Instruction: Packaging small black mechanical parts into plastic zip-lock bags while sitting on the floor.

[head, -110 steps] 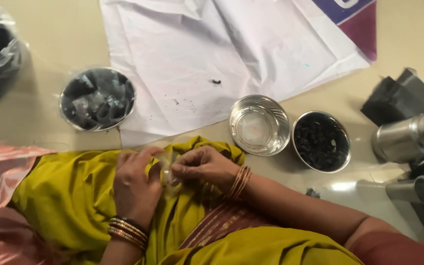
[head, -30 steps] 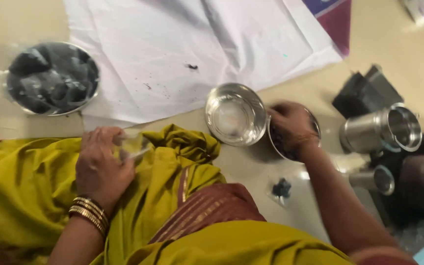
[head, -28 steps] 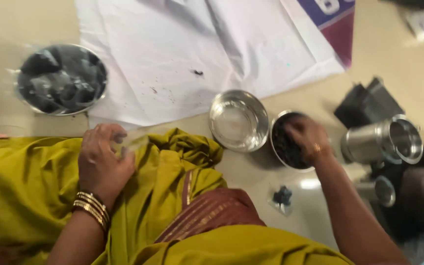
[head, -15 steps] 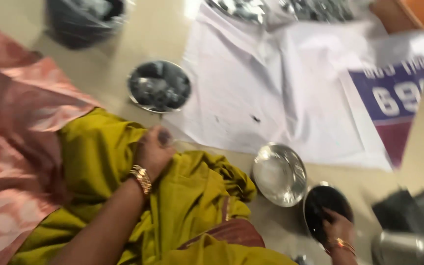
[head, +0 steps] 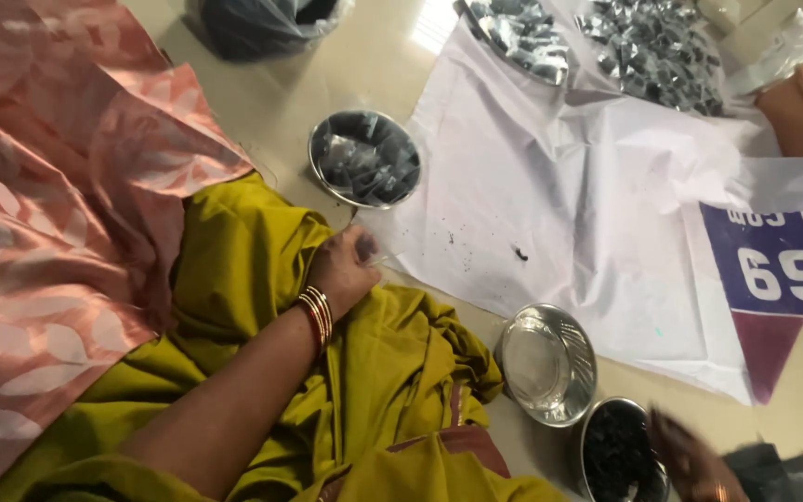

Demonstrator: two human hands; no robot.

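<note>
Clear small packet (head: 371,253) sits pinched in the closed left hand (head: 346,271), on the olive cloth (head: 392,372). Right hand (head: 690,455), at 5 o'clock and blurred, reaches the bowl of dark granules (head: 617,448); its grip cannot be told. Filled packets heap in 1 steel bowl (head: 365,158) at 12 o'clock; filling appears unfinished.

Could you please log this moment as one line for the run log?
left hand: pinching small clear packet, resting on green cloth | right hand: blurred, at bowl of dark bits | steel bowl: looks empty
</note>
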